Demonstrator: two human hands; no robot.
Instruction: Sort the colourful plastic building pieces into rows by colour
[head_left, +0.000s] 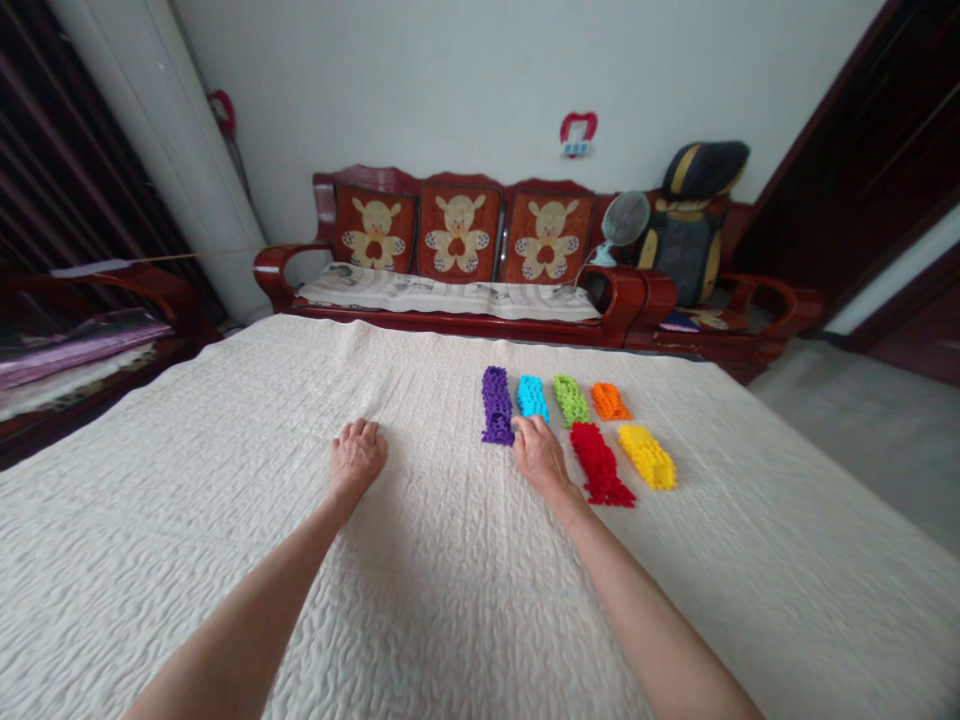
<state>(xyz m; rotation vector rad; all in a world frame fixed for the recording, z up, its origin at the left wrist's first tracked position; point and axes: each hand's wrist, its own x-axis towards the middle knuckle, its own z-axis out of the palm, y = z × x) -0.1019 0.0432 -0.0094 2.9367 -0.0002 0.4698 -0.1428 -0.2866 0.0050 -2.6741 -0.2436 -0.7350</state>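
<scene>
Several bumpy coloured blocks lie in two loose rows on the cream quilted cloth (442,560): purple (496,400), light blue (532,396), green (571,399), orange (610,401), red (598,460) and yellow (648,457). My right hand (541,454) is at the near end of the light blue block, fingers bent and slightly apart, with its fingertips close beside the purple one; whether they touch is unclear. Left of the blocks, my left hand (360,454) rests on the cloth with its fingers curled in and nothing visible in it.
Beyond the cloth's far edge stands a red wooden sofa (427,322) with bear cushions (459,235). A small fan (625,218) and a chair with a massage pad (682,255) are at the right. Another wooden seat (176,295) is at the left.
</scene>
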